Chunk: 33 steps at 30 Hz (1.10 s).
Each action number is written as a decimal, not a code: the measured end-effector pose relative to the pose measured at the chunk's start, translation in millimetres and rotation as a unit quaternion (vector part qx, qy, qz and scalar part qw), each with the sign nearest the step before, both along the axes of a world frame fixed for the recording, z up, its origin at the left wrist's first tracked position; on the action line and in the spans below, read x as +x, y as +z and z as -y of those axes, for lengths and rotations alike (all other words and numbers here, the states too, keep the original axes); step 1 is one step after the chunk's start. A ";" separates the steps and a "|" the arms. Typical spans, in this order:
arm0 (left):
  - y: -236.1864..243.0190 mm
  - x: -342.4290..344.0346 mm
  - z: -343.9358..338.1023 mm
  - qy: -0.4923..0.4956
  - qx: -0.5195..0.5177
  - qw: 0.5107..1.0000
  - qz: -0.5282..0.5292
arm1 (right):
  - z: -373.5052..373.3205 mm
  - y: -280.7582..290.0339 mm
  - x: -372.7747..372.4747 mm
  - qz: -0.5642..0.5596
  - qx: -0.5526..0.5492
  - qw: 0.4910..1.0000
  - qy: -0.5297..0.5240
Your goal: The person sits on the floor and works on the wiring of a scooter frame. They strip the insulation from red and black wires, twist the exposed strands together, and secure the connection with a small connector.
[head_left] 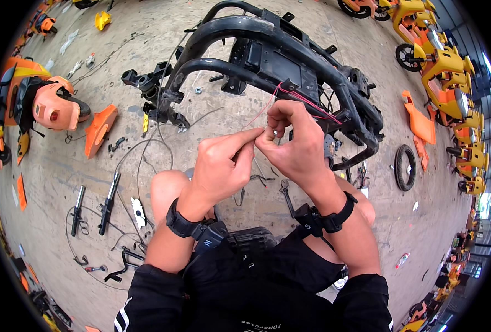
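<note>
Pinching a red wire [267,108] between both hands [223,166] [295,146], fingers closed, you are drawing it taut from the frame [267,52] ahead.

Frame [290,50]: black painted metal, semi-gloss. Wire [312,102]: thin, red, plastic-sheathed. Floor [63,160]: rough matt concrete. Orange panel [99,130]: smooth plastic.

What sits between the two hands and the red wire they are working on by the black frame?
Nothing visible does. The left hand and right hand already pinch the red wire between their fingertips, and it runs clear up to the black frame.
</note>
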<state>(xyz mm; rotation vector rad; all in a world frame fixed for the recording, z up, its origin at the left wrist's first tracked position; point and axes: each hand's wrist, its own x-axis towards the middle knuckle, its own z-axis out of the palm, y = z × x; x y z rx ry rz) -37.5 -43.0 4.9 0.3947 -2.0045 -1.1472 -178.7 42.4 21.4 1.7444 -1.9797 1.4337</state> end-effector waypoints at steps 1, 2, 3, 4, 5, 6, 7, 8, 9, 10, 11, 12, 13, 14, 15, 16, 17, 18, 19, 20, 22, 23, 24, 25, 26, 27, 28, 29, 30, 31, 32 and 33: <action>-0.1 0.0 -0.2 0.000 0.002 1.000 0.002 | -0.1 -0.2 -1.2 -0.014 -0.002 1.000 0.001; -0.1 0.5 -0.5 0.000 0.004 1.000 0.004 | 0.1 -1.4 -1.8 -0.016 -0.007 1.000 0.004; 0.4 1.0 -0.5 0.001 0.005 1.000 0.007 | 0.9 -2.5 -2.1 -0.018 -0.012 1.000 0.008; 0.3 0.9 -0.5 0.002 0.004 1.000 0.007 | 1.1 -2.8 -2.3 -0.019 -0.017 1.000 0.013; -0.4 0.6 -0.6 0.002 0.004 1.000 0.007 | 0.2 -2.2 -2.2 -0.022 -0.016 1.000 0.009; -0.6 0.4 -0.2 0.003 0.002 1.000 0.007 | -0.4 -1.7 -2.0 -0.025 -0.016 1.000 0.007; -0.3 0.3 0.1 0.002 0.001 1.000 0.008 | -0.5 -1.2 -2.1 -0.027 -0.017 0.999 0.004; 0.2 0.2 0.1 0.002 0.001 1.000 0.010 | -0.1 -1.1 -2.7 -0.029 -0.019 0.999 0.006; 0.6 0.3 0.2 0.001 -0.001 1.000 0.011 | 0.4 -1.3 -3.4 -0.031 -0.022 0.999 0.008; 0.6 0.3 0.1 0.003 0.000 1.000 0.005 | 1.1 -1.0 -4.2 -0.033 -0.025 0.999 0.009; 0.2 0.3 -0.2 0.006 0.000 1.000 -0.002 | 1.5 0.3 -6.0 -0.034 -0.030 0.999 -0.005; -0.6 0.4 -0.8 0.007 0.002 1.000 -0.008 | 0.6 1.2 -9.1 -0.034 -0.033 0.999 -0.019; -0.9 2.3 0.0 0.015 0.012 1.000 0.000 | 0.0 3.4 -12.1 -0.033 -0.036 0.998 -0.034; -1.3 5.7 2.0 0.022 0.023 0.999 0.008 | -1.0 7.7 -15.7 -0.017 -0.044 0.996 -0.073; -0.9 7.9 4.1 0.032 0.032 0.999 0.017 | -4.6 12.7 -17.4 -0.027 -0.051 0.996 -0.070; -2.1 7.1 4.5 0.033 0.032 0.999 0.010 | -7.0 18.4 -14.8 -0.021 -0.051 0.997 -0.047; -1.7 6.3 4.3 0.031 0.031 0.999 0.011 | -8.6 22.7 -11.7 -0.015 -0.050 0.998 -0.025; -2.2 4.2 2.7 0.025 0.031 0.999 0.014 | -10.4 20.2 -9.3 -0.005 -0.025 1.000 -0.009; -2.6 3.0 1.7 0.019 0.031 0.999 0.016 | -11.6 17.2 -7.4 0.005 0.000 1.000 0.007; -2.8 3.2 1.6 0.019 0.044 0.999 0.024 | -13.5 14.3 -7.4 0.005 0.031 0.999 0.008; -3.2 5.2 -0.3 0.019 0.073 0.996 0.038 | -17.8 15.2 -4.3 0.077 0.080 0.994 -0.019; -3.5 5.3 -1.8 0.013 0.082 0.996 0.038 | -19.8 15.6 -2.0 0.112 0.104 0.988 -0.033; -2.2 5.3 -1.4 0.010 0.088 0.995 0.037 | -19.7 16.4 0.2 0.132 0.110 0.984 -0.037; -1.0 5.1 -1.4 0.007 0.094 0.995 0.036 | -21.5 13.0 -2.0 0.145 0.152 0.977 -0.031; -0.2 4.2 -2.4 0.009 0.101 0.994 0.033 | -24.4 6.0 -6.0 0.158 0.193 0.968 -0.026; -0.5 3.1 -3.1 0.009 0.107 0.994 0.030 | -23.8 6.1 -6.0 0.171 0.233 0.957 -0.021; -1.1 2.5 -3.5 0.009 0.113 0.993 0.027 | -23.6 10.9 -3.9 0.268 0.241 0.933 -0.013; -2.5 2.6 -3.3 0.010 0.114 0.993 0.029 | -20.8 8.6 -0.5 0.297 0.200 0.933 -0.024; -3.7 2.2 -2.6 0.010 0.113 0.993 0.030 | -17.3 5.8 2.3 0.324 0.157 0.932 -0.034; -4.8 1.8 -2.3 0.010 0.113 0.993 0.031 | -15.6 4.1 3.0 0.350 0.114 0.929 -0.044; -5.5 1.5 -2.7 0.010 0.122 0.992 0.029 | -16.2 4.6 0.1 0.358 0.114 0.925 -0.049; -4.9 2.9 -2.4 0.012 0.129 0.991 0.028 | -16.0 6.3 -3.5 0.368 0.113 0.922 -0.051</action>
